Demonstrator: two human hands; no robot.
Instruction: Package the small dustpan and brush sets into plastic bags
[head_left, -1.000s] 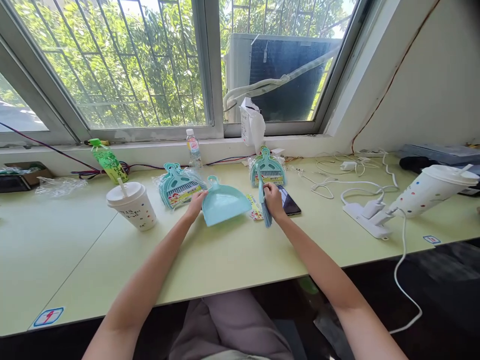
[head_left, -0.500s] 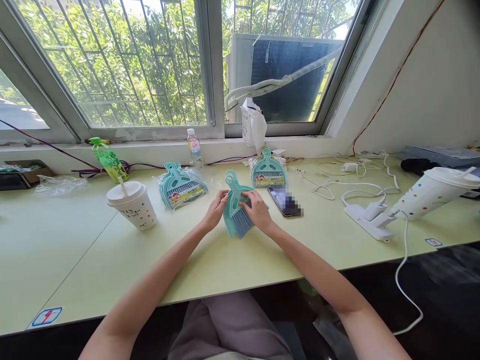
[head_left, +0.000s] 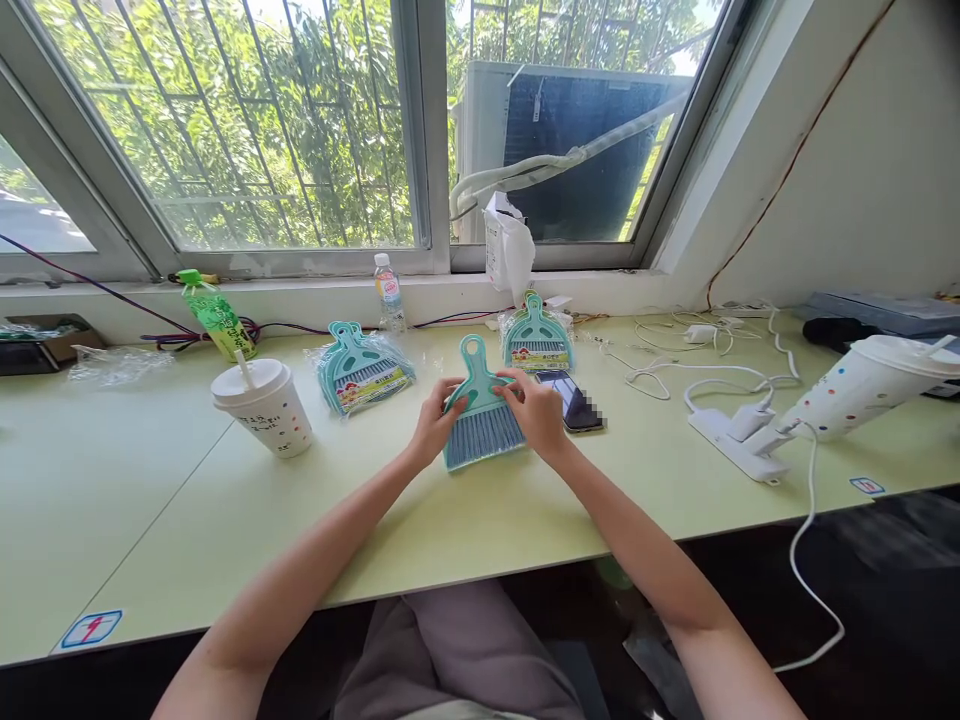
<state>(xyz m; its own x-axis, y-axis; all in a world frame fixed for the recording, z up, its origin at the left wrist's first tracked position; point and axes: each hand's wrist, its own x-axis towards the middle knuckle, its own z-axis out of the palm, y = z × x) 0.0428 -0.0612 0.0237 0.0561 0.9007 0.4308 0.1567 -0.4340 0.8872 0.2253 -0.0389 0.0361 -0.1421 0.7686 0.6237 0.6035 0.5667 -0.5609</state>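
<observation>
In the middle of the table I hold a small teal hand brush (head_left: 486, 434) with blue-grey bristles, lying against a matching teal dustpan (head_left: 451, 464); their looped handles line up and point away from me. My left hand (head_left: 434, 421) is closed on the left edge of the set, thumb in front. My right hand (head_left: 537, 412) pinches the right edge near the shoulder of the brush, with its fingertips partly hidden behind. Beyond lie two similar sets in clear plastic with labels: one wrapped brush set (head_left: 365, 372) to the left, another wrapped brush set (head_left: 537, 338) to the right.
A phone (head_left: 574, 402) lies just right of my right hand. A white lidded cup (head_left: 262, 410) stands at left; another white cup (head_left: 870, 385) is at right beside a power strip (head_left: 731, 445) with cables. A green bottle (head_left: 217, 318) and clear bottle (head_left: 388, 293) stand near the windowsill.
The brush and dustpan have turned from slanted to nearly upright and facing me, bristles now level and more visible. My right hand has shifted slightly right, to the set's edge.
</observation>
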